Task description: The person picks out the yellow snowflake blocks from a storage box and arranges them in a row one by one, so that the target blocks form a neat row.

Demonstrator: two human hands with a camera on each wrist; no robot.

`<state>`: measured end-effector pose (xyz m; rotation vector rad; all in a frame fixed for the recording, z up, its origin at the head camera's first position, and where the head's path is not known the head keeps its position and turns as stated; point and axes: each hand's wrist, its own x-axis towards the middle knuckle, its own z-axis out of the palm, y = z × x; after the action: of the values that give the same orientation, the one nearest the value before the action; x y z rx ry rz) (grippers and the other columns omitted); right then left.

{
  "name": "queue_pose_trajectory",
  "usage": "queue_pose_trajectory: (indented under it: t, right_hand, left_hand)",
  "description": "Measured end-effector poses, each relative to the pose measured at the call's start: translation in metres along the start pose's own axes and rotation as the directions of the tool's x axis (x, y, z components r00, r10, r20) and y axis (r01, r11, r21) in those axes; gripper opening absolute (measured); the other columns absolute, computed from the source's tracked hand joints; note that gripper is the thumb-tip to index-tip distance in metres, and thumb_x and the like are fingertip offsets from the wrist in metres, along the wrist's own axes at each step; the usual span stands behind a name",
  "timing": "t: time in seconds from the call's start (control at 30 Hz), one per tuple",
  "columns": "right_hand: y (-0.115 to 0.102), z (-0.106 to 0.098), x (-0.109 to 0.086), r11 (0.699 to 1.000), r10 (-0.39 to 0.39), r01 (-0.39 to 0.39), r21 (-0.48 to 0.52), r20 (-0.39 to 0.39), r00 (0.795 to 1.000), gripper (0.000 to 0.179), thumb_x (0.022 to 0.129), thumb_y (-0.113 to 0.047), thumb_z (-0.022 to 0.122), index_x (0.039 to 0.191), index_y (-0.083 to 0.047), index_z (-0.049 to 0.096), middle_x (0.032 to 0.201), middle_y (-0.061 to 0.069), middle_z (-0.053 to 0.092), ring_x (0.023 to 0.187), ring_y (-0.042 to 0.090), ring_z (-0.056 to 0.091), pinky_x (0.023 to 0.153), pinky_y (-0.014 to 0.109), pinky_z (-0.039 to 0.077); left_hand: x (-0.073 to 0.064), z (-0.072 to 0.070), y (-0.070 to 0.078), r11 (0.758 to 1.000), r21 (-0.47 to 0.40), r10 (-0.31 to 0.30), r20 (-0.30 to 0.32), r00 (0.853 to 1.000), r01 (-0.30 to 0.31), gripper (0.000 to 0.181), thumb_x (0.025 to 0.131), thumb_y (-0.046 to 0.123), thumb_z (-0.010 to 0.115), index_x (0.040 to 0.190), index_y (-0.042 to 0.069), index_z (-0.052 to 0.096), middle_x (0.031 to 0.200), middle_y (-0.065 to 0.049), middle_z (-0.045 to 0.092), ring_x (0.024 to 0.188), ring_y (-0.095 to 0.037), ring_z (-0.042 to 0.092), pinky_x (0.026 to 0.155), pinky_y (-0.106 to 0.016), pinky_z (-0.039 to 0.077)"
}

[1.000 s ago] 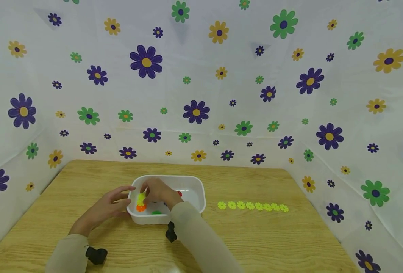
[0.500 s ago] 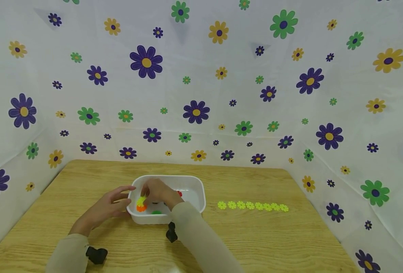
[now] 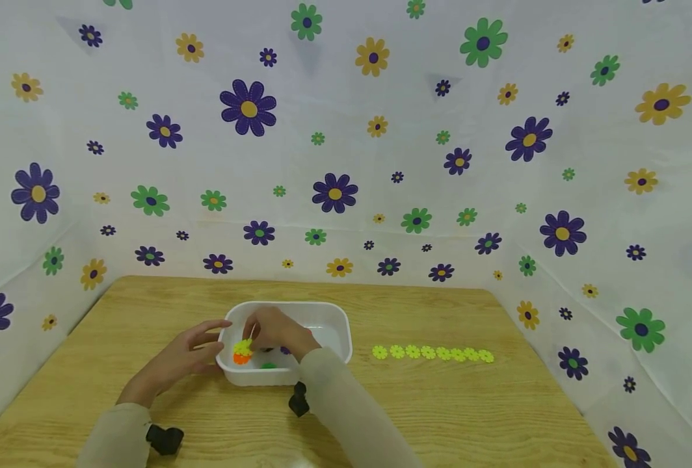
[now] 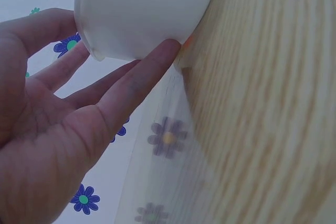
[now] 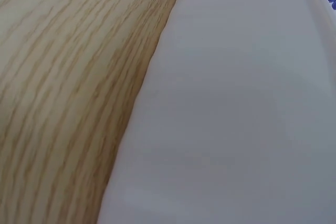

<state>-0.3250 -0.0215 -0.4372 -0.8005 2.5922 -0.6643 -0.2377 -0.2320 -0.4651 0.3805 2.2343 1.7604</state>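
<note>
A white plastic tub (image 3: 334, 313) holds small flower-shaped pieces. My right hand (image 3: 272, 328) reaches into its left part, thumb and fingertips pinching a yellow flower-shaped piece there, seen partly edge-on. Below the fingertips lie more yellow (image 3: 242, 348) and an orange flower-shaped piece (image 3: 241, 359). A green piece (image 3: 268, 366) shows near the front wall. My left hand (image 3: 190, 351) rests its extended fingers against the tub's left end; the left wrist view shows these fingers (image 4: 139, 80) touching the outer wall. In the right wrist view the tub's side (image 5: 226, 108) hides the right hand.
Right of the tub, several yellow flower-shaped pieces (image 3: 428, 352) lie in a row on the wooden table (image 3: 439, 409). A dark purple piece (image 3: 285, 350) sits in the tub beside the right wrist. A white flower-printed sheet (image 3: 346, 143) stands behind and at both sides.
My right fingertips shift slightly among the yellow pieces, and a thin pale edge now shows between them. The left hand stays on the tub. The head view moves a little.
</note>
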Motion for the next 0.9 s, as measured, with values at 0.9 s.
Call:
queue_pose_trajectory:
  t: [0.9]
  right_hand:
    - [0.023, -0.053, -0.051, 0.980, -0.060, 0.073, 0.183, -0.075, 0.995, 0.014, 0.095, -0.007, 0.070, 0.106, -0.011, 0.079, 0.091, 0.005, 0.074, 0.071, 0.013, 0.067, 0.065, 0.021, 0.059]
  left_hand:
    - [0.000, 0.001, -0.001, 0.997, 0.048, -0.051, -0.034, 0.998, 0.053, 0.062, 0.107, 0.028, 0.055, 0.160, 0.006, 0.031, 0.161, -0.037, 0.029, 0.136, -0.049, 0.053, 0.099, -0.044, 0.061]
